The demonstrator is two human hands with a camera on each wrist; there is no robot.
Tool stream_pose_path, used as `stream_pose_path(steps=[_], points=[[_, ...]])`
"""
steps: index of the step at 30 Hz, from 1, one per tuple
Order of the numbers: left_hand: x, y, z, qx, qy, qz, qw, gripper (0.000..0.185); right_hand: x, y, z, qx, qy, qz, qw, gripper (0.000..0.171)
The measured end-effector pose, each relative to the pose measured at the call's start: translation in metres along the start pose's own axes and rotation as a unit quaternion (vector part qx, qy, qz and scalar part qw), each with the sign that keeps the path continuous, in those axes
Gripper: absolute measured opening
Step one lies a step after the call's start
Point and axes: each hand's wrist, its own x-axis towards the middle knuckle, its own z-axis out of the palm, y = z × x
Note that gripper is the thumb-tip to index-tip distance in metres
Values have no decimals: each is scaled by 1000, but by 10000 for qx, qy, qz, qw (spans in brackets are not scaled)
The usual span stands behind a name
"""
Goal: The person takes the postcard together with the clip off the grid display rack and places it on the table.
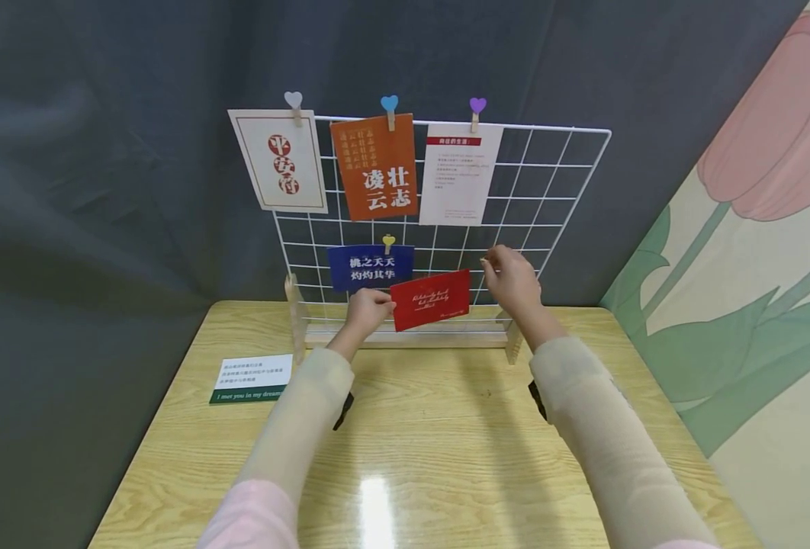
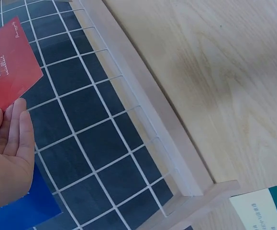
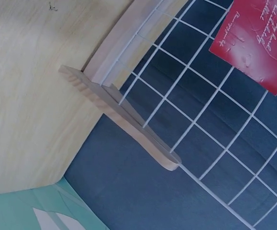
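Before the dark curtain (image 1: 137,191) and white grid (image 1: 549,128), the red card (image 1: 430,300), its left edge pinched by the left hand (image 1: 368,311), sloped lengthwise up toward the nearby right hand (image 1: 512,282), whose curled fingers' contents were unclear.

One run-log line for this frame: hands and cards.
left hand: pinches red card | right hand: near white wire grid, hold unclear | blue card: under yellow-heart clothespin | white-and-green card: on table

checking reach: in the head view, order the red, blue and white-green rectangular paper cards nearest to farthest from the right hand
1. Red card, just left
2. Blue card, farther left, clipped up
3. White-green card, far left, on the table
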Motion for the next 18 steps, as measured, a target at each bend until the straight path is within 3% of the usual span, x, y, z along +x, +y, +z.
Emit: stream_pose_path(steps=[1,3,4,5,6,7,8,10,11,12,13,15,16,18], points=[[5,-13,3,-198,9,115,9997,18,-2,1,0,35,34,8,10000,15],[-10,6,-4,-148,-44,-234,9996,18,-5,1,0,69,38,93,9999,15],[1,-18,4,-254,-37,-129,9996,21,-7,2,0,87,17,157,9998,15],[5,-28,8,-271,13,-52,9996,20,-8,3,1,97,-5,205,9997,15],[0,-26,6,-281,49,84,9996,19,-9,4,1,100,-31,249,9996,15],[7,-42,11,-377,78,213,9990,20,-10,5,2,105,-49,286,9995,15],[3,-35,8,-235,75,90,9997,18,-12,6,3,109,-59,323,9994,15],[2,-40,8,-199,122,198,9995,16,-15,9,6,166,6,261,9995,15],[-18,-10,-4,-80,132,114,9998,13,-16,11,8,187,60,197,9996,14],[-30,8,-11,-20,124,-10,9999,13,-18,13,10,207,117,124,9996,13],[-31,8,-11,-49,131,-97,9999,13,-21,15,12,234,198,34,9995,12],[-44,25,-16,38,112,-354,9993,13,-25,19,16,288,349,-156,9989,11],[-47,24,-16,12,117,-304,9995,13,-27,21,18,302,421,-239,9984,10],[-48,20,-15,-94,87,-526,9985,14,-32,25,21,363,522,-363,9973,9]])
